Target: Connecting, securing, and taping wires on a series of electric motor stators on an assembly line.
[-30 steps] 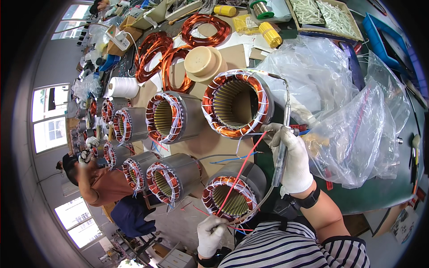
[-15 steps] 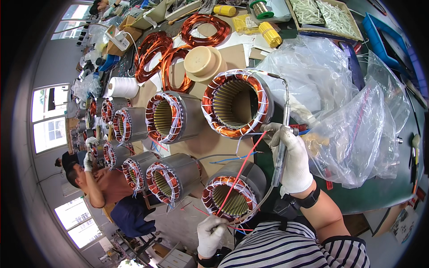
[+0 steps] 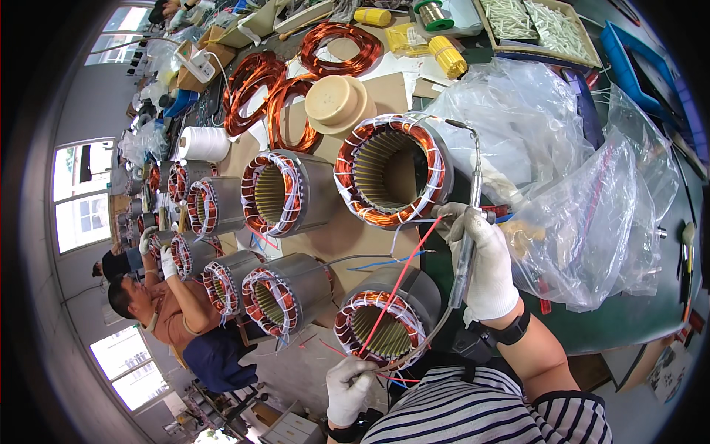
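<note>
My right hand (image 3: 484,259), in a white glove with greyed fingertips, wraps round a slim silver torch (image 3: 464,266) with a thin bent neck. The neck's tip is beside the upper rim of the nearest upright stator (image 3: 436,185), whose copper winding is laced with white cord. A red wire (image 3: 399,285) runs taut from the right fingertips to my gloved left hand (image 3: 347,388), which pinches it. A grey hose (image 3: 436,337) curves from the torch's rear toward the left hand. Just above that hand another stator (image 3: 377,325) lies partly behind the wire and hose.
More stators (image 3: 277,196) stand leftward in rows. Copper coils (image 3: 340,48), a cream stepped disc (image 3: 333,103) and a white thread spool (image 3: 203,144) lie behind. Clear plastic bags (image 3: 577,200) cover the green table on the right. A co-worker (image 3: 174,303) sits at left.
My hands, the torch and the red wire look still. At left, the co-worker's head and arms have shifted, with the gloved hands now apart near the stators.
</note>
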Available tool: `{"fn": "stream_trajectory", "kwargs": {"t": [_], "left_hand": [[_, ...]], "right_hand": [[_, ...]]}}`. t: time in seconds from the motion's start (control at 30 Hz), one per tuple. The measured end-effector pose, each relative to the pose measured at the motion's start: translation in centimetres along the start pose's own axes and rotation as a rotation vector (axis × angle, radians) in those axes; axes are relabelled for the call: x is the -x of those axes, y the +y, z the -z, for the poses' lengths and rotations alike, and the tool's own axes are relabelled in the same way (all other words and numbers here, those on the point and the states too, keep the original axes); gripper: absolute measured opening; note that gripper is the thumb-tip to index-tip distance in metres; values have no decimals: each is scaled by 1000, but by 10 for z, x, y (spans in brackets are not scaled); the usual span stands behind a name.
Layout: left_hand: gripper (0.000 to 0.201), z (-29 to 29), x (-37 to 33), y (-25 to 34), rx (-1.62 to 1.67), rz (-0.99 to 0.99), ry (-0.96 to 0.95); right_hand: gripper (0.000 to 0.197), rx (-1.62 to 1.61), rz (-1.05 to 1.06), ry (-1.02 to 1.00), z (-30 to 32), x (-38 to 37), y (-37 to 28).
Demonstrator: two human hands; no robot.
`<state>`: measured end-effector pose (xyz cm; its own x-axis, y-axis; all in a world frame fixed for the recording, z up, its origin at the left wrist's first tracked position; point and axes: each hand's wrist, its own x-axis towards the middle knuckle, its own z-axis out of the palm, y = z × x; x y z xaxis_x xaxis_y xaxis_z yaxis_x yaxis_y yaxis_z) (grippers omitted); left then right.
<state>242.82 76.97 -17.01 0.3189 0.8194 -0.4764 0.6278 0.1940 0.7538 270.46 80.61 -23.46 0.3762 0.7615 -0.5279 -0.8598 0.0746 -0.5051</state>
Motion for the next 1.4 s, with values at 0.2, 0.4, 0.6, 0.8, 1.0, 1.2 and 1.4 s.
{"fn": "stream_trajectory", "kwargs": {"t": [0.2,0.4,0.6,0.8,1.0,1.2,1.4], "left_hand": [[16,1,-2,4,-1,-10,-7],[16,1,-1,2,-24,-8,1],[15,0,-1,3,-25,1,8],[15,-1,-2,4,-17,-6,9],[16,5,-3,0,0,3,-29],[16,9,-4,-5,6,-19,-46],[15,10,-5,-4,-8,-31,-58]], "right_hand": [[23,61,7,14,-2,2,-2],[24,78,-41,-24,-3,3,-7],[25,85,10,35,-5,2,-4],[25,33,50,-18,1,0,1],[26,37,164,-32,0,2,3],[26,108,180,19,-5,3,6],[31,179,153,45,-9,6,4]]}}
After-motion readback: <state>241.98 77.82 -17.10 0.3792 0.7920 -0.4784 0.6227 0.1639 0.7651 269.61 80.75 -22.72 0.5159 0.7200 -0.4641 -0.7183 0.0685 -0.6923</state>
